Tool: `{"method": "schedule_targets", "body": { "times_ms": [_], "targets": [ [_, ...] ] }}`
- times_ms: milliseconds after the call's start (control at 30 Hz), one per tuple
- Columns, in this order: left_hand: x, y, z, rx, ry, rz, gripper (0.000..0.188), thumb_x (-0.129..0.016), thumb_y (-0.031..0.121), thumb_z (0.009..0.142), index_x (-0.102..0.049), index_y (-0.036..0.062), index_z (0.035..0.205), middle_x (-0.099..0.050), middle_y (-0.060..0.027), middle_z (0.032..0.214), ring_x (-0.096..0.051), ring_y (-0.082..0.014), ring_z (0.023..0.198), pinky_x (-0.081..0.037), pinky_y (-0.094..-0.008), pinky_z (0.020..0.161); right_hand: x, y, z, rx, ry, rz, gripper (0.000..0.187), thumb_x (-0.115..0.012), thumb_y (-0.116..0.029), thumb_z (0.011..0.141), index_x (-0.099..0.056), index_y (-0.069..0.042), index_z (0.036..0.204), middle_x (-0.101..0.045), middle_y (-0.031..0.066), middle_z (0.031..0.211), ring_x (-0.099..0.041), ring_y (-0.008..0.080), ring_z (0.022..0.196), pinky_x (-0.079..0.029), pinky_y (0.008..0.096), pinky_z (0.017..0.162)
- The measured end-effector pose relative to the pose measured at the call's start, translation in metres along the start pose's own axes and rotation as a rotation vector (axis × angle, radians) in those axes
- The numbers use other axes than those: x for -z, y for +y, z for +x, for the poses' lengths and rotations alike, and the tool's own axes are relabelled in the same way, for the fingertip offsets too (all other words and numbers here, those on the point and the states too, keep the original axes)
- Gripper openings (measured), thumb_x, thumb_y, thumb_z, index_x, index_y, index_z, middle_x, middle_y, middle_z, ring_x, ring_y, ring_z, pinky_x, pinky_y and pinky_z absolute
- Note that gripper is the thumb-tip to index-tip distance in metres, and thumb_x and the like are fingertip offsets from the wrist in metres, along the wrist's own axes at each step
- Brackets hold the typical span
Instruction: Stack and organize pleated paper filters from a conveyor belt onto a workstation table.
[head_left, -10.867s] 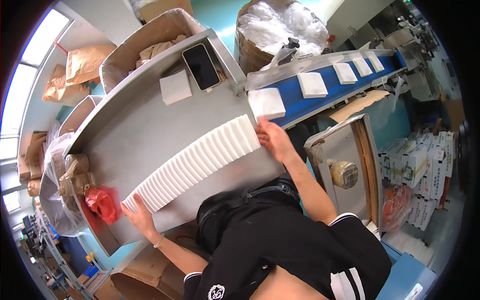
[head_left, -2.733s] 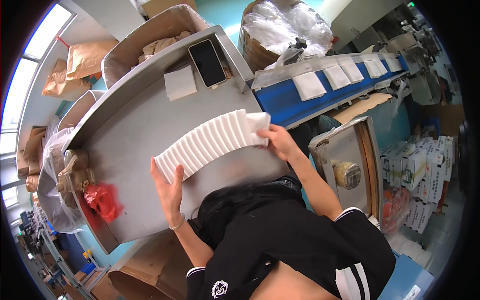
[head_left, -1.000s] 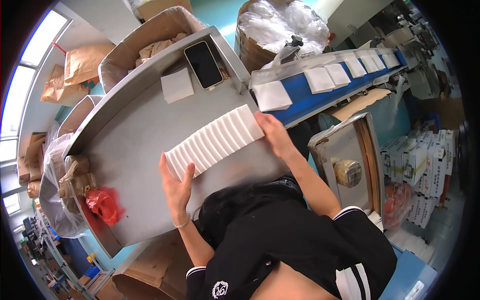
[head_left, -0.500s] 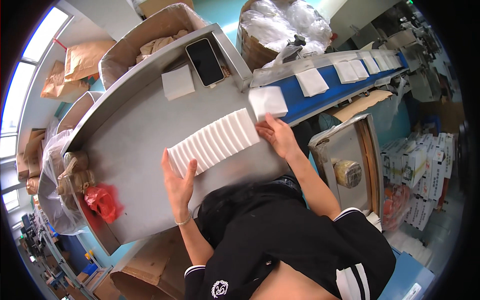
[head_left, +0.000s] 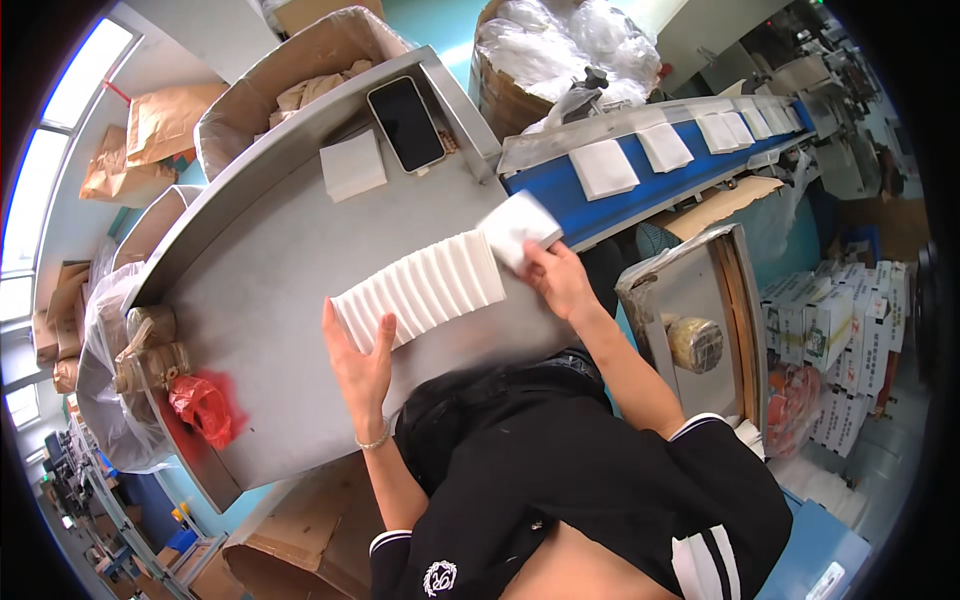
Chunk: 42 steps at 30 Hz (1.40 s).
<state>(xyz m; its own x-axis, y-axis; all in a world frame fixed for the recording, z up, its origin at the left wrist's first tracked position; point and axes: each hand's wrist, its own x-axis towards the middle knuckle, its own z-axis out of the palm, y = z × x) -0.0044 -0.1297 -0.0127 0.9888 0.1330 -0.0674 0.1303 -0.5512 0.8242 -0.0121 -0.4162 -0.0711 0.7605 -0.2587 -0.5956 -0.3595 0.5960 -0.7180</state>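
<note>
The left hand [head_left: 360, 362], thumb spread wide, braces the left end of a row [head_left: 420, 286] of white napkins on the table [head_left: 260, 250], while the right hand [head_left: 556, 282] pinches one napkin [head_left: 520, 228] at its right end, near the blue belt [head_left: 548, 188], a phone [head_left: 407, 123] lying farther off.

The black shirt [head_left: 590, 480] has short, white-edged sleeves [head_left: 722, 462], a round white crest [head_left: 440, 578] and a black-striped white patch [head_left: 690, 570], worn with a thin, pale bracelet [head_left: 374, 438].
</note>
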Motion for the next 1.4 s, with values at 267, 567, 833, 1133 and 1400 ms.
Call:
{"method": "schedule_targets", "body": {
  "times_ms": [267, 567, 833, 1133, 1400],
  "targets": [
    [0.0, 0.017, -0.004, 0.014, -0.15, -0.04, 0.091, -0.073, 0.045, 0.085, -0.027, -0.0044, 0.147, -0.044, -0.0257, 0.141, -0.043, -0.0327, 0.131, -0.035, -0.0409, 0.108, -0.042, -0.009, -0.023, 0.192, -0.234, -0.71, 0.048, -0.063, -0.039, 0.094, -0.058, 0.0, 0.123, -0.065, 0.0081, 0.109, -0.061, 0.0157, 0.098, -0.049, 0.0299, 0.085],
    [-0.003, 0.014, -0.002, -0.05, -0.025, 0.11, 0.093, -0.077, 0.04, 0.082, -0.028, -0.0068, 0.146, -0.039, -0.0261, 0.145, -0.038, -0.0361, 0.135, -0.034, -0.0424, 0.11, 0.003, 0.004, 0.0, -0.051, -0.013, 0.029, 0.04, -0.066, -0.028, 0.092, -0.058, -0.001, 0.122, -0.065, 0.0064, 0.109, -0.063, 0.0159, 0.091, -0.051, 0.0282, 0.078],
    [-0.01, 0.026, -0.007, -0.049, -0.085, 0.107, 0.095, -0.08, 0.039, 0.079, -0.029, -0.0074, 0.144, -0.042, -0.0255, 0.141, -0.042, -0.0366, 0.131, -0.037, -0.043, 0.107, -0.046, -0.003, -0.024, 0.085, -0.236, -0.515, 0.05, -0.059, -0.039, 0.097, -0.057, 0.002, 0.125, -0.063, 0.0087, 0.114, -0.058, 0.0129, 0.102, -0.046, 0.0264, 0.089],
    [-0.014, 0.027, -0.008, 0.063, -0.08, 0.0, 0.101, -0.079, 0.043, 0.079, -0.022, -0.0075, 0.146, -0.037, -0.0276, 0.144, -0.039, -0.0373, 0.133, -0.034, -0.0425, 0.109, 0.0, -0.005, -0.002, -0.074, -0.037, 0.066, 0.046, -0.062, -0.035, 0.095, -0.055, 0.0, 0.123, -0.064, 0.0109, 0.112, -0.061, 0.019, 0.103, -0.051, 0.0288, 0.081],
    [-0.024, 0.037, -0.008, -0.105, -0.033, 0.108, 0.102, -0.081, 0.044, 0.076, -0.023, 0.0022, 0.149, -0.025, -0.0262, 0.151, -0.023, -0.0387, 0.142, -0.028, -0.0487, 0.111, -0.049, 0.008, -0.019, 0.023, -0.255, -0.355, 0.046, -0.062, -0.037, 0.095, -0.059, 0.001, 0.121, -0.066, 0.0079, 0.104, -0.06, 0.0125, 0.092, -0.047, 0.0275, 0.078]
  ]
}}
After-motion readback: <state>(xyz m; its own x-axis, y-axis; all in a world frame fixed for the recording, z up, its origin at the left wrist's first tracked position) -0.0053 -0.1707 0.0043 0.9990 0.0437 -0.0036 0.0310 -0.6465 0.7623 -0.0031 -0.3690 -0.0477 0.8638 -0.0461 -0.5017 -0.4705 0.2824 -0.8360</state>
